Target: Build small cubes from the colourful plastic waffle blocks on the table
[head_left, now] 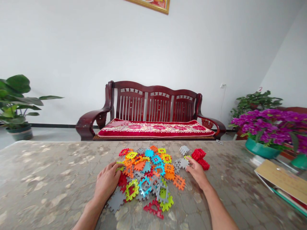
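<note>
Pile of plastic building tiles (150, 174), many colours, notched edges, open centres: being spread across the middle of the marbled table (48, 179), near its close edge. Left hand (107, 182) is being rested flat on the pile's left side, fingers loosely spread, nothing gripped. Right hand (196, 171) is being laid at the right side, fingertips touching a grey tile (182, 163), not closed on it. Tiles are judged light, stiff, slightly slippery; best pinched by an edge or through an opening.
</note>
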A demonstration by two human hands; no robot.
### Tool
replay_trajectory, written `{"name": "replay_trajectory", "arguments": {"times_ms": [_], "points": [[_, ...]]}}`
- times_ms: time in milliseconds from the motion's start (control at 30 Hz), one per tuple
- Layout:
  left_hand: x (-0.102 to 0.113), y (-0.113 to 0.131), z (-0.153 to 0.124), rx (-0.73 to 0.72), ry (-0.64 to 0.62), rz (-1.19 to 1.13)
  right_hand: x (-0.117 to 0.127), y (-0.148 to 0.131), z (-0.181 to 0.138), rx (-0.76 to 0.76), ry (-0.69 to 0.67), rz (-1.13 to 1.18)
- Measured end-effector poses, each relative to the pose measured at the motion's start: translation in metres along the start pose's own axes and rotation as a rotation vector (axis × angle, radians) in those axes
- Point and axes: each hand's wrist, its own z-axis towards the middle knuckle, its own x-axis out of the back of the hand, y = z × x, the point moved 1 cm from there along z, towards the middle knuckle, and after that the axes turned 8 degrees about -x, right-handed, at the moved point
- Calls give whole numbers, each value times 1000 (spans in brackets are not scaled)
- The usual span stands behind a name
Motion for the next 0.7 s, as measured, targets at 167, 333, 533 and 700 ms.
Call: {"name": "replay_trajectory", "arguments": {"times_ms": [167, 333, 533, 700], "points": [[-1, -1, 0, -1, -1, 10, -2, 10, 5, -3, 12, -146], [0, 0, 0, 7, -23, 19, -2, 10, 4, 1, 43, -249], [1, 2, 0, 4, -14, 21, -2, 8, 2, 22, 58, -282], [-1, 0, 0, 5, 4, 10, -5, 6, 0, 36, 93, -328]]}}
